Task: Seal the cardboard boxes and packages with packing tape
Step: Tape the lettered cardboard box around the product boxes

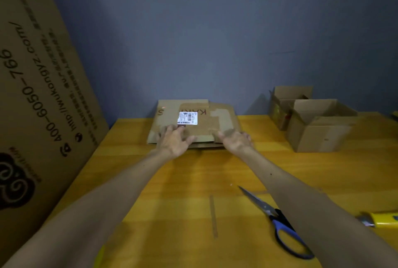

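Observation:
A stack of flattened cardboard boxes (pixel 224 117) lies at the far middle of the yellow table (pixel 193 181), against the wall. The top one carries a white barcode label (pixel 187 117) and old tape patches. My left hand (pixel 174 141) rests on the stack's near left part, fingers spread and slightly bent over the cardboard. At the near right edge my right hand (pixel 235 140) lies with its fingers reaching over the corner. Both arms are stretched far forward. No tape roll is visible.
Blue-handled scissors (pixel 277 222) lie near my right forearm. A yellow tool (pixel 379 219) sits at the right edge. Two open cardboard boxes (pixel 318 125) stand at the back right. A large printed cardboard sheet (pixel 36 95) leans along the left side.

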